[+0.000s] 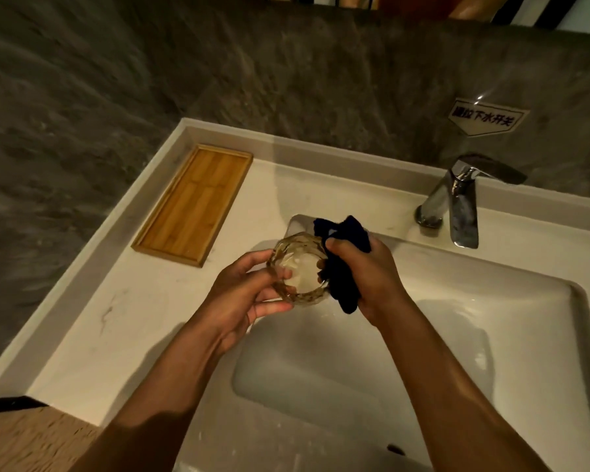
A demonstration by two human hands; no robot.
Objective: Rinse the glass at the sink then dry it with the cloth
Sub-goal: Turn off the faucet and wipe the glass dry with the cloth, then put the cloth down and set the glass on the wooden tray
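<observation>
A clear faceted glass [298, 269] is held over the left rim of the white sink [491, 335], its mouth tilted toward me. My left hand [242, 294] wraps around it from the left, thumb on top. My right hand [372, 277] grips a dark blue cloth [343, 264] and presses it against the glass's right side. Part of the cloth sticks up above my fingers and part hangs below them.
A chrome faucet [457, 202] stands at the back right of the basin with no water running. A bamboo tray [193, 204] lies on the white counter at the left. A grey stone wall carries a small sign [484, 119].
</observation>
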